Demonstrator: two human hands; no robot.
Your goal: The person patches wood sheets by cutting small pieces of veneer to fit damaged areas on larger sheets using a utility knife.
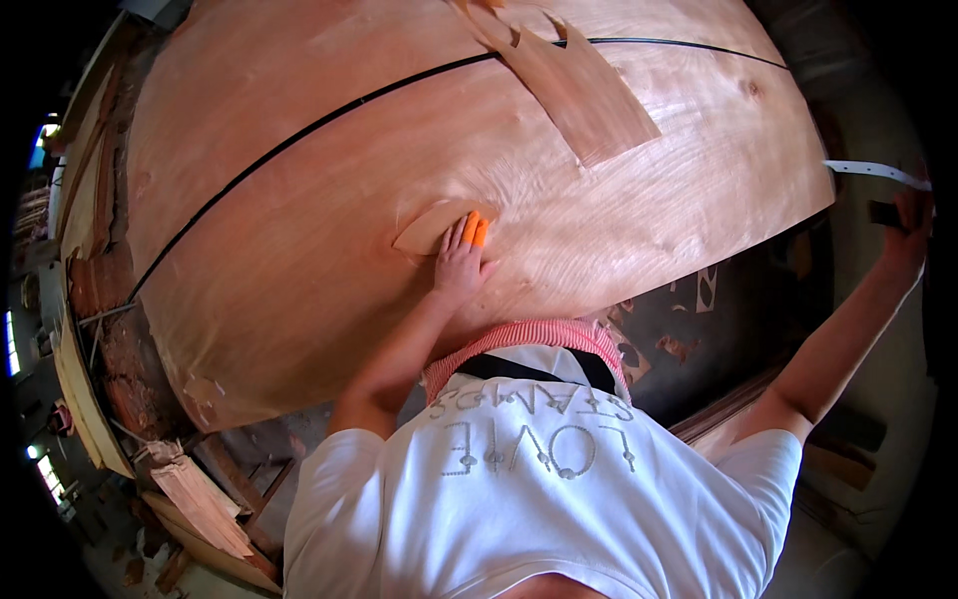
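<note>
My left hand point(461, 265) lies flat on a large veneer sheet point(299, 270), with orange covers on two fingers. Its fingertips press on a pointed, leaf-shaped veneer patch point(421, 231) in the sheet's surface. Out at the far right, my right hand point(908, 235) is raised with bent fingers, at the end of a white strip with small holes, like perforated tape point(870, 168). That strip stretches from the sheet's right edge to the hand. Beside the hand is a small dark object point(884, 213); shadow hides the exact grip.
A black cord point(329, 118) crosses the sheet. Beyond my left hand lies a loose, torn-ended veneer strip point(589, 105). Splintered wood point(200, 499) and boards stand at the lower left. Veneer scraps point(679, 347) lie below the sheet's near right edge.
</note>
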